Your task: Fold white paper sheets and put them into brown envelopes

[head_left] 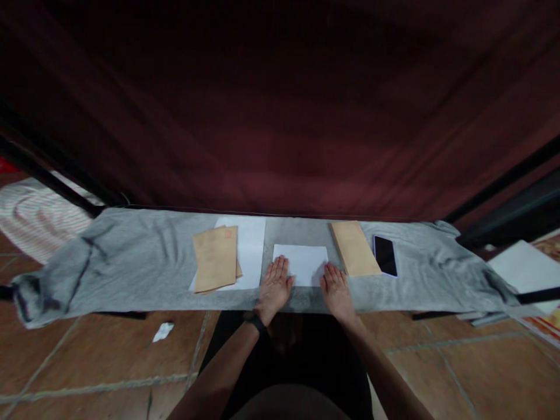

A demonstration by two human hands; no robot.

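Observation:
A white sheet of paper (305, 262), apparently folded, lies on the grey cloth in front of me. My left hand (276, 284) rests flat on its left edge, fingers stretched out. Over the right edge lies my right hand (336, 290), also flat with its fingers extended. To the left, several brown envelopes (215, 259) are stacked on top of larger white paper (252, 251). Just right of my right hand is another stack of brown envelopes (356, 248).
A phone (385, 255) lies beyond the right-hand envelopes. The narrow surface is covered with grey cloth (140, 262), and a dark red curtain (280, 146) hangs behind it. Striped fabric (39, 216) is at far left. A paper scrap (163, 332) lies on the tiled floor.

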